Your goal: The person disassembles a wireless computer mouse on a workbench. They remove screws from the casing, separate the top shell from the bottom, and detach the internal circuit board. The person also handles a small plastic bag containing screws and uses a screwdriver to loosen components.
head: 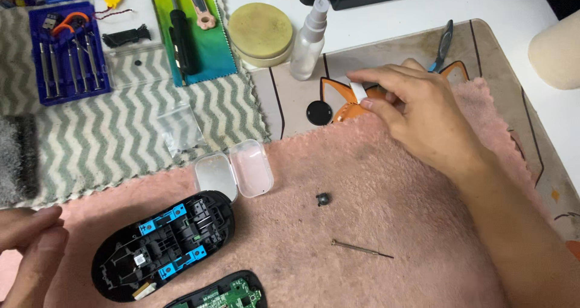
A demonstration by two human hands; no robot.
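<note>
Head view: right hand fingers pinch a white strip; left hand fingers curled loosely, empty.

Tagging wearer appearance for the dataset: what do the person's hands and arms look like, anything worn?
Both are bare. The right hand and its forearm show no sleeve, glove, watch or ring. The left hand is cut off by the frame's edge; the visible part shows bare fingers, with no glove or ring. No markings or cables on either.

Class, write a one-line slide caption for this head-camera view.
Right hand pinches a white strip above a pink towel; left hand rests beside an opened mouse shell.
</note>
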